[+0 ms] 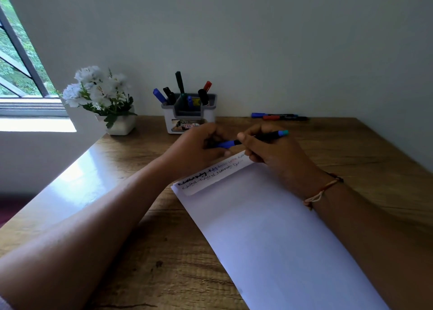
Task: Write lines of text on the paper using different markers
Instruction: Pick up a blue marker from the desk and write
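– Right hand (269, 153) first: what is it doing?

– Its fingers are curled round the black barrel of a slim blue-capped marker (267, 136), with the teal end pointing away from the other hand. The left hand (199, 145) pinches the blue cap (225, 144). Both hands grip the same pen, just above the far edge of the white sheet of paper (269, 227).

– Why hold it that way?

– One hand steadies the body while the other works the cap, I'd say. I cannot tell whether the cap is coming off or going on.

– Where is the paper relative to the hands?

– It lies slanted on the brown wooden desk (164, 251), beneath both hands and running back toward the person. The right wrist lies over its right edge. Two handwritten lines (210, 174) run along its far edge, right under the hands. Everything below them is blank, so most of the writing looks undone.

– And beyond the paper?

– Past its far edge stands a grey-and-white plastic marker holder (189, 117) with several markers upright in it. Off its far right corner, loose markers (278, 117) lie by the wall. Off its far left corner is a white pot of white flowers (121, 124).
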The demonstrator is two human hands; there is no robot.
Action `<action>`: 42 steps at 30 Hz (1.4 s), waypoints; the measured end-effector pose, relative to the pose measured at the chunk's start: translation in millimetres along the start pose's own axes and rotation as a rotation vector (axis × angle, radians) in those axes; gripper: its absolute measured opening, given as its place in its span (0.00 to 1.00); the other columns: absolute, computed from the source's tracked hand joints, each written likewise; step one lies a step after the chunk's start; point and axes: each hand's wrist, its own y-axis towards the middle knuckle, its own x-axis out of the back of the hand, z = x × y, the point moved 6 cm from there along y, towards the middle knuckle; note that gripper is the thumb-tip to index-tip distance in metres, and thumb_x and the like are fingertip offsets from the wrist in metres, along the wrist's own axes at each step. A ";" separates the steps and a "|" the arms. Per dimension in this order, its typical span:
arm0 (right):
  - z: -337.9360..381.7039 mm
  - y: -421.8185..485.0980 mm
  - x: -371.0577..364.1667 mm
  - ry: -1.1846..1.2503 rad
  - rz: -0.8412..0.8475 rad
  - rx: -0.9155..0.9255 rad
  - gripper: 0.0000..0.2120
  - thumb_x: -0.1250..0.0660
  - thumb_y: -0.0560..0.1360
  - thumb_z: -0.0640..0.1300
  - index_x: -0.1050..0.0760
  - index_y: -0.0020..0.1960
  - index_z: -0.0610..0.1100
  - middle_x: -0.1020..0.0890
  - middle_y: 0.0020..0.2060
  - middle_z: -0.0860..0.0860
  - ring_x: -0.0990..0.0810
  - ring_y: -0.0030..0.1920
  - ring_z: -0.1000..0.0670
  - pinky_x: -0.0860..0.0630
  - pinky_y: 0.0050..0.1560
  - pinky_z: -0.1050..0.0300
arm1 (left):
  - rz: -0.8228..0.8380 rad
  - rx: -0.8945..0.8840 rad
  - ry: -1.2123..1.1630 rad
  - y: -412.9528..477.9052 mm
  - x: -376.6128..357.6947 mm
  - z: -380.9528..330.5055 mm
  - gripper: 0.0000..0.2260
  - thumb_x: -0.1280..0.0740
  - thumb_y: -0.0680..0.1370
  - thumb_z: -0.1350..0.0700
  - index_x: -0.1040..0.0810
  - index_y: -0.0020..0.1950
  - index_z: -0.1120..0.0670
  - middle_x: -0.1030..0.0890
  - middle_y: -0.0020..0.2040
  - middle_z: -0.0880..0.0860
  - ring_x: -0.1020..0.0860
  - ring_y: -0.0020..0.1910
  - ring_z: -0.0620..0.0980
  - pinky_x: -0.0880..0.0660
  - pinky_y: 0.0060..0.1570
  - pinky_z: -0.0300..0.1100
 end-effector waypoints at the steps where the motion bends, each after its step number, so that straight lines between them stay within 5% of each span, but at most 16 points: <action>1: 0.0 -0.2 1.5 0.019 -0.009 -0.015 0.06 0.29 0.77 0.50 0.17 0.45 0.48 0.17 0.31 0.52 0.19 0.33 0.56 0.22 0.36 0.64 | -0.010 -0.004 -0.004 -0.2 0.5 -0.7 0.11 0.26 0.74 0.53 0.21 0.54 0.52 0.19 0.46 0.46 0.21 0.43 0.38 0.25 0.43 0.29; 6: -10.3 1.6 2.0 0.277 -0.059 -0.227 0.17 0.40 0.83 0.53 0.15 0.46 0.48 0.13 0.37 0.48 0.15 0.38 0.54 0.20 0.38 0.61 | -0.055 0.002 0.011 0.6 4.0 -1.3 0.09 0.27 0.75 0.52 0.20 0.54 0.51 0.21 0.46 0.44 0.23 0.42 0.38 0.29 0.41 0.28; 12: -12.5 1.3 7.0 0.307 -0.116 -0.219 0.13 0.34 0.79 0.55 0.18 0.47 0.46 0.12 0.39 0.47 0.13 0.39 0.52 0.19 0.37 0.61 | -0.063 0.006 -0.034 0.7 5.7 -0.4 0.08 0.30 0.78 0.53 0.19 0.55 0.53 0.19 0.45 0.48 0.22 0.39 0.37 0.28 0.39 0.27; 17: -10.8 2.7 9.6 0.302 -0.082 -0.173 0.16 0.29 0.69 0.58 0.18 0.48 0.47 0.12 0.39 0.47 0.14 0.39 0.53 0.19 0.38 0.61 | -0.038 0.113 -0.250 1.3 2.3 4.6 0.06 0.33 0.79 0.58 0.19 0.52 0.59 0.17 0.44 0.54 0.17 0.44 0.53 0.19 0.49 0.45; 23: -8.2 2.2 4.9 0.327 0.015 -0.136 0.07 0.29 0.71 0.55 0.15 0.46 0.54 0.12 0.45 0.45 0.13 0.46 0.51 0.19 0.43 0.61 | -0.036 0.150 -0.363 -0.7 8.2 5.7 0.05 0.34 0.80 0.59 0.18 0.49 0.55 0.16 0.37 0.48 0.18 0.38 0.45 0.20 0.42 0.38; 29: -9.9 3.9 3.0 0.349 0.038 -0.134 0.08 0.29 0.72 0.54 0.16 0.48 0.53 0.12 0.47 0.46 0.13 0.48 0.51 0.19 0.43 0.61 | -0.066 0.152 -0.368 -2.9 10.6 7.3 0.04 0.33 0.79 0.59 0.18 0.51 0.57 0.17 0.38 0.51 0.19 0.38 0.46 0.21 0.42 0.36; 33: -16.4 10.4 0.3 0.379 -0.061 -0.172 0.10 0.32 0.77 0.54 0.21 0.53 0.49 0.12 0.47 0.48 0.13 0.49 0.52 0.19 0.39 0.62 | -0.215 0.124 -0.342 -5.9 18.8 9.3 0.07 0.29 0.76 0.56 0.17 0.53 0.48 0.15 0.46 0.50 0.17 0.45 0.47 0.19 0.49 0.40; 36: -15.5 14.4 11.6 0.163 -0.149 -0.123 0.10 0.37 0.81 0.56 0.23 0.51 0.51 0.12 0.44 0.51 0.14 0.46 0.56 0.20 0.38 0.64 | -0.505 0.096 -0.277 -9.4 39.3 8.4 0.09 0.27 0.75 0.55 0.19 0.53 0.44 0.15 0.48 0.46 0.16 0.49 0.47 0.19 0.53 0.48; 39: -11.1 11.2 14.3 -0.127 -0.114 0.008 0.05 0.37 0.81 0.55 0.25 0.49 0.55 0.14 0.44 0.52 0.15 0.45 0.58 0.21 0.41 0.64 | -0.761 0.035 -0.234 -11.3 57.2 -1.0 0.06 0.30 0.79 0.56 0.21 0.54 0.46 0.16 0.45 0.43 0.16 0.46 0.44 0.18 0.49 0.47; 42: -12.3 7.4 8.9 -0.316 -0.038 0.049 0.11 0.36 0.80 0.56 0.21 0.53 0.49 0.15 0.44 0.48 0.16 0.46 0.50 0.19 0.47 0.51 | -0.889 -0.001 -0.067 -7.1 70.9 -13.8 0.06 0.32 0.80 0.54 0.27 0.52 0.44 0.19 0.41 0.39 0.19 0.41 0.41 0.21 0.40 0.40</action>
